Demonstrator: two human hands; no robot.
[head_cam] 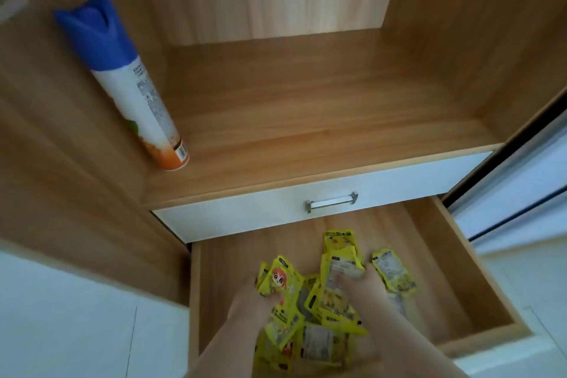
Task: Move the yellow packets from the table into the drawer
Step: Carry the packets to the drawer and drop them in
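1. A wooden cabinet shelf [306, 107] filled the far part of the scene, above a shut white drawer front with a metal handle [331, 201].
2. The open wooden drawer [454, 270] lay nearest.
3. A white spray can with a blue cap [129, 86] stood far left on the shelf.
4. Yellow packets [395, 271] were heaped inside the open drawer.
5. The left hand [248, 305] and right hand [366, 287] each clasped packets over the heap.

The packets [334, 291] are bright yellow with white printed panels; one shows a cartoon face with orange-red hair. The drawer [454, 270] is light brown wood with visible grain, and the drawer front [245, 212] above it is white. The spray can [132, 86] is white, with a blue cap and an orange bottom.
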